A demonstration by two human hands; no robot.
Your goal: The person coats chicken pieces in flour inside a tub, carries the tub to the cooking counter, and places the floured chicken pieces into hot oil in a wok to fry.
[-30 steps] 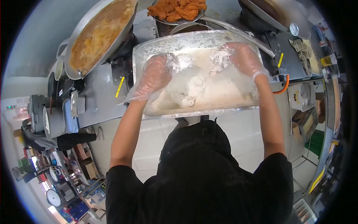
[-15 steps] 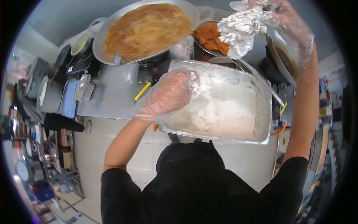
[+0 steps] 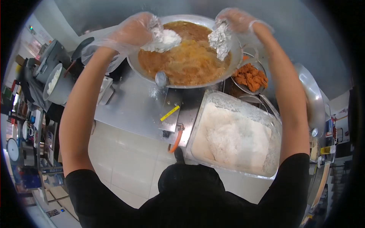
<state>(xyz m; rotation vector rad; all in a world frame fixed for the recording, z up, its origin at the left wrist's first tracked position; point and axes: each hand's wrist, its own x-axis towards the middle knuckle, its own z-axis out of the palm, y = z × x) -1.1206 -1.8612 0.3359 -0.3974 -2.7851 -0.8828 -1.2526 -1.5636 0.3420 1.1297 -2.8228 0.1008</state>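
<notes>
In a clear plastic glove, my left hand (image 3: 138, 32) grips a white flour-coated piece of chicken (image 3: 164, 40) over the left side of a wide metal pan of bubbling brown oil (image 3: 186, 62). My right hand (image 3: 237, 21), also gloved, is closed around the upper end of another flour-coated piece of chicken (image 3: 220, 41), which hangs down over the pan's right side. Nearer to me sits a metal tray of white flour (image 3: 237, 138). A small round metal thing (image 3: 161, 79), perhaps a thermometer dial, is at the pan's near rim.
Orange-brown fried pieces (image 3: 251, 76) fill a long-handled strainer right of the pan. Another large metal pan (image 3: 313, 97) stands at the far right. An orange hose (image 3: 176, 140) hangs at the counter's front edge. A grey pot (image 3: 57, 83) is on the left.
My left hand has left the flour tray and moved up over the oil pan with its coated piece. My right hand has moved left over the pan. The view has shifted.
</notes>
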